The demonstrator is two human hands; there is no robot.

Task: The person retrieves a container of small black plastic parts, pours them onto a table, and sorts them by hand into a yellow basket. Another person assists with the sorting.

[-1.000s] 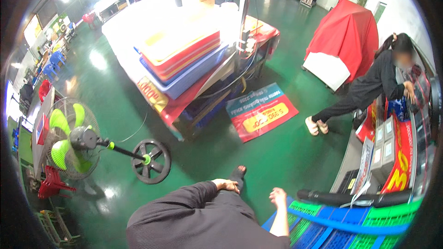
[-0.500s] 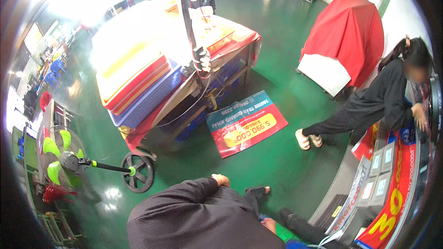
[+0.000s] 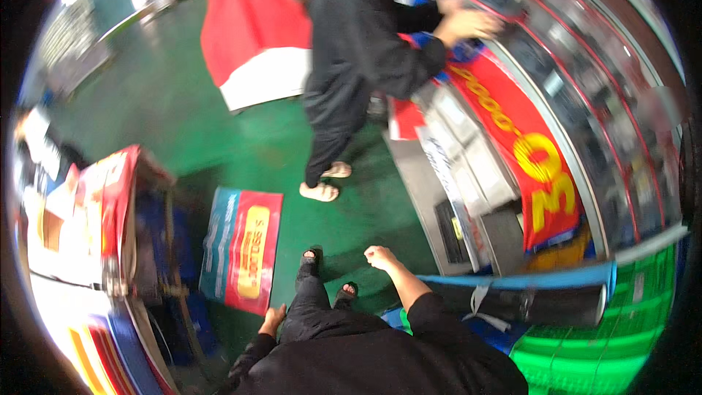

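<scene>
Two bare hands show in my head view, well apart and, as far as I can see, empty. The right hand [image 3: 379,257] is out above the floor [image 3: 168,124], fingers curled into a loose fist. The left hand [image 3: 273,316] hangs beside the leg [image 3: 314,314]; I cannot tell whether its fingers are spread or pressed together. Nearest the left is the poster [image 3: 241,249], flat on the floor; to the right lies the black roll [image 3: 545,307], near the green crates [image 3: 592,358]. I'd worry about a sandal [image 3: 308,257] catching the poster's edge and making it slip. The right arm [image 3: 408,284] could knock the roll, and careless steps might bump the co-worker [image 3: 347,44].
</scene>
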